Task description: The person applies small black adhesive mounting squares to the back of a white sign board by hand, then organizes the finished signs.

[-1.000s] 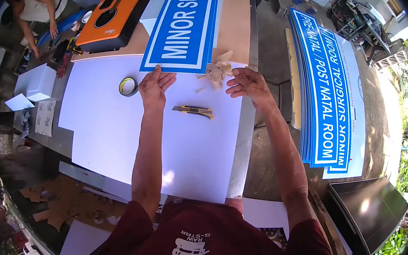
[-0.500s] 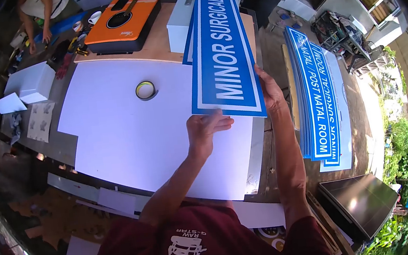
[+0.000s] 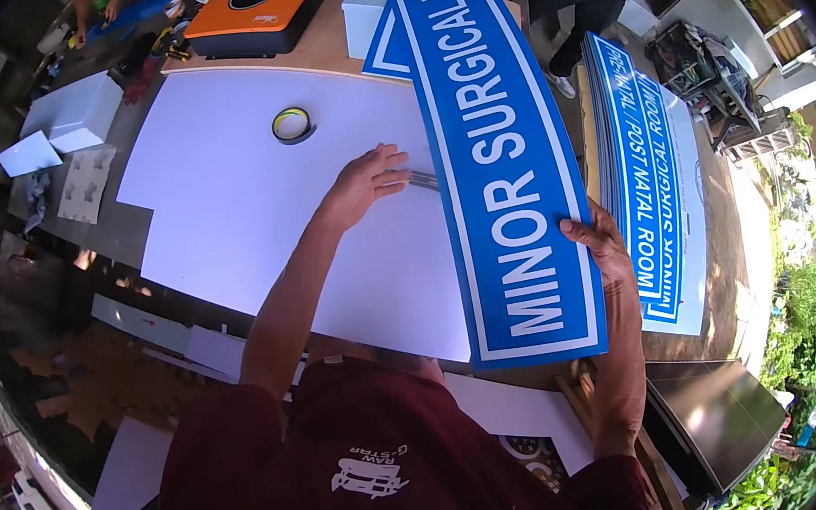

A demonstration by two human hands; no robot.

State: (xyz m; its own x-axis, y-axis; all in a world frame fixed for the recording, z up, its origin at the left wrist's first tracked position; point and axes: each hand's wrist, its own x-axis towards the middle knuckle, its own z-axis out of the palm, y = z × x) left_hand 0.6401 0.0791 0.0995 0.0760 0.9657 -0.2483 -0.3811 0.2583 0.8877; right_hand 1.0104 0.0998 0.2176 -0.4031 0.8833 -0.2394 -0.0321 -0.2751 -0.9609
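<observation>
A long blue sign point(image 3: 509, 173) with white lettering, "MINOR SURGICAL ROOM", slants over the right side of a white sheet point(image 3: 220, 196). My right hand point(image 3: 604, 243) grips its right edge near the lower end, thumb on the printed face. Left of the sign, my left hand point(image 3: 367, 186) is open above the sheet, fingers stretched toward the sign. Just past those fingertips, a narrow grey strip point(image 3: 424, 182) shows partly, its other end hidden by the sign. Part of another blue sign point(image 3: 388, 49) shows behind. A roll of tape point(image 3: 292, 125) lies on the sheet.
Right of me is a stack of blue signs point(image 3: 636, 179). An orange and black case point(image 3: 264, 9) and a pale box point(image 3: 365, 8) stand at the back. A white box point(image 3: 75, 112) is at left. Other people work at the far left and far right.
The sign has come toward me and right, its lower end now beyond the sheet's near edge. My left hand has left its lower edge and moved up and left; my right hand still grips it.
</observation>
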